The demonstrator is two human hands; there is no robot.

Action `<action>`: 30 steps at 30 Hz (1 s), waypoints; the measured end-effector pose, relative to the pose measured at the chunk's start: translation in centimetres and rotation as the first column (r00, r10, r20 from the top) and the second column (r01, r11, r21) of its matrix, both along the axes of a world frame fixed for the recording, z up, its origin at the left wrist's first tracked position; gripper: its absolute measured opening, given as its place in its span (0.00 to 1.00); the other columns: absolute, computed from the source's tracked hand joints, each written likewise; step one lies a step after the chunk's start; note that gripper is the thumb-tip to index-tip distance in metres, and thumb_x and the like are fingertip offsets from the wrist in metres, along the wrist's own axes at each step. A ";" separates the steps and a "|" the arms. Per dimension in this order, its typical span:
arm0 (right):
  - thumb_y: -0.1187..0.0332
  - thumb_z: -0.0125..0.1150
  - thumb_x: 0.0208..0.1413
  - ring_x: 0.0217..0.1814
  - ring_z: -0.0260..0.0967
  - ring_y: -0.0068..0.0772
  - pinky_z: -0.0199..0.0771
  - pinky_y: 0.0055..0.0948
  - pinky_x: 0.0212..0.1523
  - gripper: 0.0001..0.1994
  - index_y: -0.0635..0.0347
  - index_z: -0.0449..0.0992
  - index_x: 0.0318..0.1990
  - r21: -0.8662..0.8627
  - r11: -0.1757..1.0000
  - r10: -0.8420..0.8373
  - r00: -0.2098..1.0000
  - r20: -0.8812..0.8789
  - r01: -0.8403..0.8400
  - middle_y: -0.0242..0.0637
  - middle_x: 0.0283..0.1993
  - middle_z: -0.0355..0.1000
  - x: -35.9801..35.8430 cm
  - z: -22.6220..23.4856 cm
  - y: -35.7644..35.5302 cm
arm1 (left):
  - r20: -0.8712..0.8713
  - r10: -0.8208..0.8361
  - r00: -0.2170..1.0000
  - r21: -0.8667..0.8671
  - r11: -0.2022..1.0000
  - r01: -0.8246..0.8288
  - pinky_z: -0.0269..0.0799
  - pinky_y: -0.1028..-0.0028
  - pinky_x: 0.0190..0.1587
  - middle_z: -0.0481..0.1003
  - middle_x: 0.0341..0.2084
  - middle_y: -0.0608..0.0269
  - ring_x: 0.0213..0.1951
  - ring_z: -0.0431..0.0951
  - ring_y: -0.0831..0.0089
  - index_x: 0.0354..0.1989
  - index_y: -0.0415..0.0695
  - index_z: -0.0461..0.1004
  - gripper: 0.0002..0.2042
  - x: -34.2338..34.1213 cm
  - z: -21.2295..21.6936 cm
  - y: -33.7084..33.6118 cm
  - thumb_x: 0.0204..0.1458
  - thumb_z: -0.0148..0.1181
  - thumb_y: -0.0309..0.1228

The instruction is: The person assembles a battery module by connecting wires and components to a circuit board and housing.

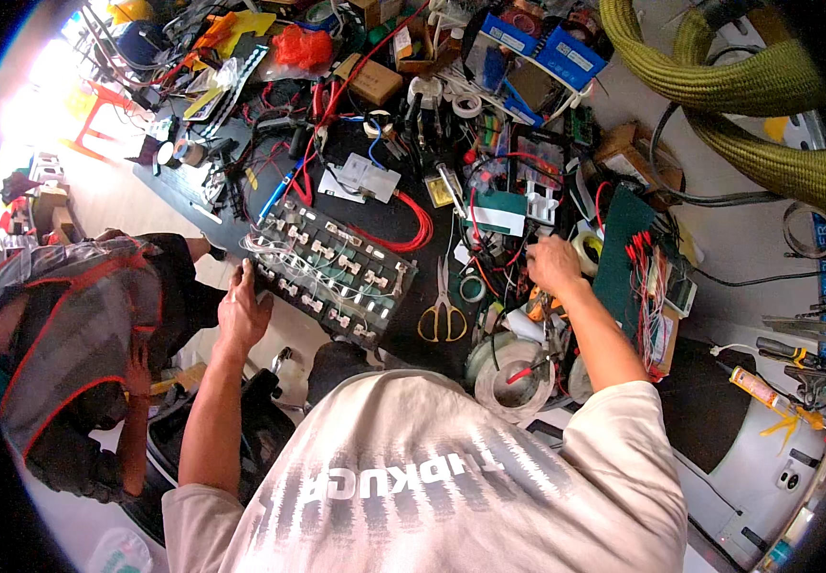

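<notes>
Battery pack point(332, 272): long axis diagonal, its near-left corner touched by the flat, released left hand point(243, 310); right hand point(553, 265), grip unclear, is buried among red wires point(508, 250).

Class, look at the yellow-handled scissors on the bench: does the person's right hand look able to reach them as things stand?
Probably yes. The scissors lie flat and uncovered on the dark bench, just left of the right hand, with only loose wires and a tape roll between.
</notes>
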State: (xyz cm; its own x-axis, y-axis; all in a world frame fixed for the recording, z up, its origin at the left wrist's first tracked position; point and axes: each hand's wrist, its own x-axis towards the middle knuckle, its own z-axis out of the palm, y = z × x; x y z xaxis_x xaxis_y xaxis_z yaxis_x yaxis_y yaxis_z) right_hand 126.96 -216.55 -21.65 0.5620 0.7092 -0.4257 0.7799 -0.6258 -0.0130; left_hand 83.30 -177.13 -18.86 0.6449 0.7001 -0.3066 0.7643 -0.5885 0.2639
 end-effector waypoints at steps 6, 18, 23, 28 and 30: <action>0.71 0.63 0.50 0.45 0.82 0.55 0.80 0.54 0.49 0.08 0.57 0.85 0.36 -0.016 0.999 0.039 0.999 0.037 -0.038 0.48 0.44 0.82 -1.1 -3.5 -0.6 | -0.037 -0.004 0.999 0.001 1.000 0.004 0.75 0.56 0.63 0.63 0.72 0.37 0.65 0.74 0.42 0.77 0.37 0.55 0.42 0.4 0.8 0.0 0.54 0.67 0.31; 0.69 0.61 0.56 0.50 0.83 0.50 0.72 0.56 0.59 0.09 0.57 0.86 0.41 -0.176 0.983 -0.035 0.998 0.060 0.045 0.45 0.42 0.84 -1.5 -3.6 1.0 | -0.018 0.001 1.000 0.018 1.000 -0.001 0.76 0.55 0.62 0.64 0.71 0.38 0.63 0.75 0.41 0.76 0.36 0.57 0.41 0.4 0.9 -0.3 0.54 0.68 0.32; 0.68 0.62 0.54 0.52 0.82 0.52 0.71 0.56 0.61 0.12 0.56 0.86 0.44 -0.155 0.985 -0.072 0.997 0.035 0.076 0.45 0.44 0.84 -1.7 -3.8 1.1 | -0.018 -0.006 1.000 0.019 1.000 0.006 0.76 0.55 0.62 0.63 0.71 0.38 0.64 0.75 0.41 0.77 0.37 0.57 0.41 0.3 0.9 -0.2 0.54 0.68 0.33; 0.69 0.62 0.54 0.57 0.79 0.52 0.69 0.57 0.65 0.17 0.55 0.83 0.51 -0.152 0.986 -0.062 0.995 0.083 0.074 0.43 0.51 0.81 -2.0 -3.6 0.9 | -0.045 0.020 0.999 -0.005 1.000 -0.020 0.76 0.55 0.62 0.63 0.71 0.38 0.63 0.75 0.40 0.77 0.37 0.55 0.42 0.4 1.0 -0.2 0.54 0.68 0.33; 0.70 0.62 0.54 0.57 0.79 0.52 0.69 0.57 0.65 0.15 0.56 0.85 0.49 -0.110 0.991 -0.070 0.991 0.117 0.083 0.44 0.50 0.82 -2.0 -3.6 0.8 | -0.033 0.009 0.999 -0.002 1.000 -0.009 0.76 0.55 0.61 0.63 0.71 0.38 0.63 0.75 0.41 0.77 0.38 0.55 0.42 0.4 1.1 -0.2 0.54 0.68 0.33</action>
